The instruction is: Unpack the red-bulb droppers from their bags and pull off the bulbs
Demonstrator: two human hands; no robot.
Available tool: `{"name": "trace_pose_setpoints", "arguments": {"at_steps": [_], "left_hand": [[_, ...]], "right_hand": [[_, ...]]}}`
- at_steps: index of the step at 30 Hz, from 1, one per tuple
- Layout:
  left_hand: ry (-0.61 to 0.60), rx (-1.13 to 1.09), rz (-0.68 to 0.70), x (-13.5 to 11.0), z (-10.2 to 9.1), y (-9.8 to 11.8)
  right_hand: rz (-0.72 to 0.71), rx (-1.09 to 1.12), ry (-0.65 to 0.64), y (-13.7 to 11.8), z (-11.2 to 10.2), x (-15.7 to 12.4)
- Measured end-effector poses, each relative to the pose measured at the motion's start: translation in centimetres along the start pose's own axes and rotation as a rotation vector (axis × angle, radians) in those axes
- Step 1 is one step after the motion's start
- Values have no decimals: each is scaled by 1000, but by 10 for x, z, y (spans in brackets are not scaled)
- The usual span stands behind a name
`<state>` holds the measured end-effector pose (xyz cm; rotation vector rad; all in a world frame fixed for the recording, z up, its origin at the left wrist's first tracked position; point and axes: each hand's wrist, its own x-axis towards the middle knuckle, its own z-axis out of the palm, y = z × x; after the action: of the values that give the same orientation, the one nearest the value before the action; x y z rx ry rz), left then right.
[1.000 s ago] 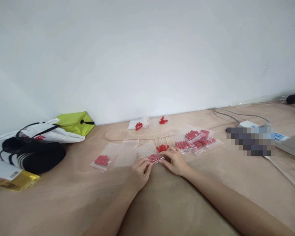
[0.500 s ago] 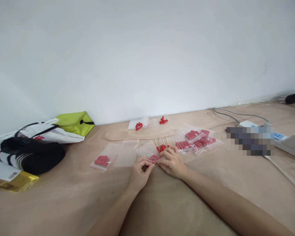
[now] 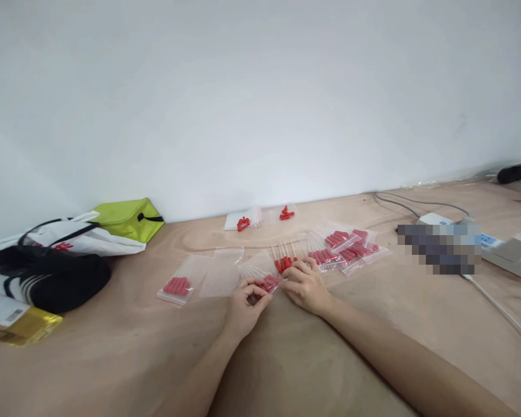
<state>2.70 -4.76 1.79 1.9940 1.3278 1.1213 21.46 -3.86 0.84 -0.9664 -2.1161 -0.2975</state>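
My left hand point(image 3: 245, 307) pinches the near edge of a clear zip bag point(image 3: 252, 262). Inside that bag lie several pale sticks with red ends point(image 3: 269, 282), partly covered by my fingers. My right hand point(image 3: 306, 286) has its thumb and fingertips closed at the bag's right corner; their exact contact is hard to see. Just beyond the right fingers lies a row of loose red-ended sticks point(image 3: 285, 263). To the left are a flat, unfilled zip bag point(image 3: 222, 272) and a filled bag of red-ended sticks point(image 3: 177, 285).
Several filled bags point(image 3: 351, 246) overlap on the right. Small red pieces point(image 3: 243, 223) lie on bags near the wall. A black cap point(image 3: 69, 281), a white bag point(image 3: 116, 240) and a green bag point(image 3: 132, 219) stand left. A power strip point(image 3: 438, 220) and cables lie right.
The right fingertips have shifted slightly away from the left hand along the bag's edge, and more of its red ends show. The whole view has turned a little.
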Motion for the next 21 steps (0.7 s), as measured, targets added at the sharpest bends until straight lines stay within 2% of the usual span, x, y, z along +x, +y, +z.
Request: {"name": "trace_pose_setpoints", "arguments": {"at_steps": [7, 16, 21], "left_hand": [[-33, 107, 140, 5, 11, -2], [28, 130, 77, 2, 18, 7], [104, 143, 37, -1, 19, 7]], "right_hand": [[-22, 60, -19, 2, 3, -2], [-33, 182, -35, -2, 3, 3], [-87, 248, -181, -9, 2, 1]]}}
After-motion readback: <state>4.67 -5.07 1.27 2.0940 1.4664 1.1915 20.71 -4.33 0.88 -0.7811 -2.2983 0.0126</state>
